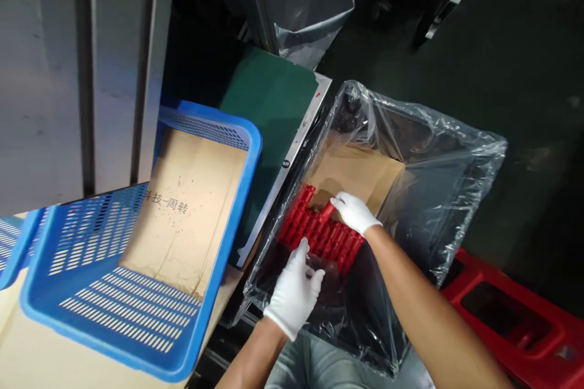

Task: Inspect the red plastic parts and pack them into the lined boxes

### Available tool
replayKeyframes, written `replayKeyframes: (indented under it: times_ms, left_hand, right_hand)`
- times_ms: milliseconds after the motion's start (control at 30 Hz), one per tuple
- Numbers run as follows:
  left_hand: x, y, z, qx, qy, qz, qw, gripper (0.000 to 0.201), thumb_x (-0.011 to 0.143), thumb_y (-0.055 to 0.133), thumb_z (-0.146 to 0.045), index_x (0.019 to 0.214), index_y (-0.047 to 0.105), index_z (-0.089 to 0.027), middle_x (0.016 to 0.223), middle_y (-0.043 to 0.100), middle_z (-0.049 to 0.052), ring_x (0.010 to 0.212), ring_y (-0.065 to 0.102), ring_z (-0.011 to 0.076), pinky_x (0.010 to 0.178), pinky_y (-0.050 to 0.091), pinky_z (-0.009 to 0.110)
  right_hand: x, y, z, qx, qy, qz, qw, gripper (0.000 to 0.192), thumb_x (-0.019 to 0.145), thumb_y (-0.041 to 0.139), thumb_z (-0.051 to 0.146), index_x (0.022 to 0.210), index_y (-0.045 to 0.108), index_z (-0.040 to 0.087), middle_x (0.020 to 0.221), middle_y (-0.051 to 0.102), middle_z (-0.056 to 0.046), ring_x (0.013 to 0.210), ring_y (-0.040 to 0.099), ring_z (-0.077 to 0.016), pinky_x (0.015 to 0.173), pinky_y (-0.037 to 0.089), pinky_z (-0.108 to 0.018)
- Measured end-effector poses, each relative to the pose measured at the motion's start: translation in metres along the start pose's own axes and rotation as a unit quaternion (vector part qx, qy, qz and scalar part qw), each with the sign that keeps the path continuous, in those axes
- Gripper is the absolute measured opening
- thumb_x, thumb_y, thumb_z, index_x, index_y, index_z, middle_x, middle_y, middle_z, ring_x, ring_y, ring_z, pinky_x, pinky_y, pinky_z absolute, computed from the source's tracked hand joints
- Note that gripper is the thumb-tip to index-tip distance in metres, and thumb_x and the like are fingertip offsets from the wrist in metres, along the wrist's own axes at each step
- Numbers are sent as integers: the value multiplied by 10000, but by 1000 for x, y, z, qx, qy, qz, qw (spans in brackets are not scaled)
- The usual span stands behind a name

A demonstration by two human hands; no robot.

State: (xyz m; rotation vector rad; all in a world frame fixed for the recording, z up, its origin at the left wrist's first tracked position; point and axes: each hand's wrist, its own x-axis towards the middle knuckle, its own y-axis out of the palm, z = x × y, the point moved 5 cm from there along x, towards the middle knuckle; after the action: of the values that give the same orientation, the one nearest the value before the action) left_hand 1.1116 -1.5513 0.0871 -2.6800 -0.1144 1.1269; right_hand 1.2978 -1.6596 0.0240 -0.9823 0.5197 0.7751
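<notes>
Several red cylindrical parts (314,228) lie side by side in rows inside a dark bin lined with clear plastic (460,158). A brown cardboard sheet (365,164) lies in the bin beyond and partly beneath them. My right hand (354,211), in a white glove, pinches one red cylindrical part (327,213) at the far edge of the rows. Nearer to me, my left hand (297,292), also white-gloved, hovers by the front of the rows. Its fingers and thumb are apart, with nothing between them.
On the left stands a blue perforated basket (232,243) holding a cardboard piece (191,194) with printed characters. Metal panels (55,73) overhang it. A green-topped surface (264,91) with a pale edge separates basket and bin. At lower right is a red plastic frame (515,322).
</notes>
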Motion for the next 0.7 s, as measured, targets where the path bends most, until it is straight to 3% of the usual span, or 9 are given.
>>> replayKeyframes:
  times_ms: [133,233,400,500,700]
  left_hand:
    - [-31,-9,13,39,70,-35,996,414,914,499,-279,1321,481,-206,1105,675,98,806,677,150,773,591,308]
    - [-44,-12,17,99,160,-61,980,418,905,506,-200,1321,483,-233,995,704,63,742,682,131,729,590,255]
    - [-48,-6,31,173,225,-125,951,463,874,540,-123,1315,478,-251,875,733,33,743,711,146,692,577,223]
    - [-48,-2,39,196,225,-175,938,440,872,550,-111,1283,503,-258,820,740,23,676,710,143,663,569,216]
    - [-45,2,45,204,214,-206,933,370,881,520,-143,1203,607,-301,772,751,26,589,705,164,582,575,230]
  right_hand:
    - [72,29,-32,-26,41,14,999,225,953,527,342,924,626,143,908,658,-29,818,625,-156,788,504,-352]
    - [96,53,-42,-36,48,40,997,228,948,545,353,994,636,149,996,664,-44,882,638,-167,815,528,-372]
    - [99,64,-44,-48,43,65,996,245,951,541,357,1034,632,145,1009,666,-48,883,646,-170,809,540,-375]
    - [97,62,-42,-52,27,76,995,245,951,543,357,1031,632,143,995,667,-45,868,648,-166,798,543,-370]
    - [96,61,-37,-53,15,83,995,247,949,544,361,1037,630,146,1003,664,-47,873,644,-167,803,539,-372]
